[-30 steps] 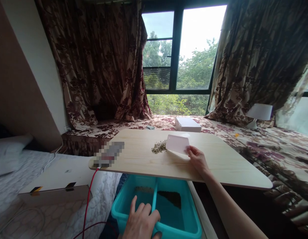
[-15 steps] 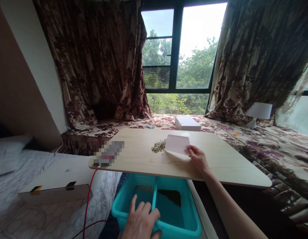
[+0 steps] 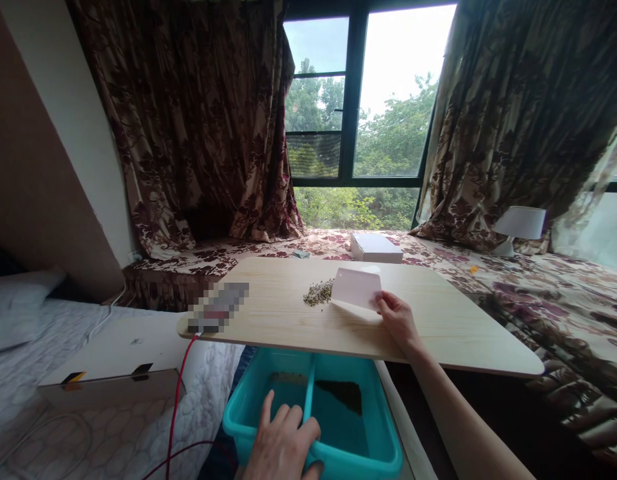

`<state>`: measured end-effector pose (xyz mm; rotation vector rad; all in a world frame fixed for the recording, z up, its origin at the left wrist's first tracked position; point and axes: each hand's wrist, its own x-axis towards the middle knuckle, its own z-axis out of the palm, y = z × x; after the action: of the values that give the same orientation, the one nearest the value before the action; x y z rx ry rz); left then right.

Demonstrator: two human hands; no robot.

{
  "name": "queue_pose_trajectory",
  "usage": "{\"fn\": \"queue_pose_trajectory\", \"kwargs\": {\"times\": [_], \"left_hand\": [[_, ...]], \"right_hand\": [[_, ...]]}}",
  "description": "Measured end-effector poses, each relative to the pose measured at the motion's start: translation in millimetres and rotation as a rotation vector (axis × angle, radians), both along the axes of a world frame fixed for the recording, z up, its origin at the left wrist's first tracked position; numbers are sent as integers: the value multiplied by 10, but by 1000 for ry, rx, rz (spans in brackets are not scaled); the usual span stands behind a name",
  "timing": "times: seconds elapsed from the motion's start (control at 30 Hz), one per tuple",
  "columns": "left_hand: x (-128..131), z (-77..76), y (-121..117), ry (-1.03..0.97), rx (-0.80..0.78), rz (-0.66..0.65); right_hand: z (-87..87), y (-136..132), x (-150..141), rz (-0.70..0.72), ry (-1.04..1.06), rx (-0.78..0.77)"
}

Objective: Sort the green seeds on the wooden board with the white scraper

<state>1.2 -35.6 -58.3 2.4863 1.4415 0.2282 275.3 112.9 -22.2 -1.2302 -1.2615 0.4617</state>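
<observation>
My right hand is closed on one corner of a thin white plastic scraper, held tilted over the table. Its left edge is against a small scattered pile of greenish-brown seeds or grains. Lower down, my left hand grips the near rim of a turquoise two-part bin, fingers bent over the edge beside the divider. A dark heap of small grains lies in the bin's right compartment; a few bits show in the left one.
The pale wooden table juts over the bin's far side. On its left end lies a blurred-out device with a red cable. A white box rests on the bed, another on the window seat near a lamp.
The scraper and right hand have barely moved; the scraper tilts very slightly differently at the pile. My left hand stays on the bin's rim.
</observation>
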Motion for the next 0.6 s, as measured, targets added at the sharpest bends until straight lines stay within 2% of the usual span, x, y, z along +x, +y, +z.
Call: {"fn": "queue_pose_trajectory", "kwargs": {"times": [0.17, 0.4, 0.6], "left_hand": [[3, -11, -1, 0, 9, -2], [-5, -44, 4, 4, -3, -10], [42, -162, 39, 65, 71, 36]], "right_hand": [[4, -5, -23, 75, -17, -8], [0, -6, -1, -31, -27, -15], [-28, 9, -5, 66, -26, -26]]}}
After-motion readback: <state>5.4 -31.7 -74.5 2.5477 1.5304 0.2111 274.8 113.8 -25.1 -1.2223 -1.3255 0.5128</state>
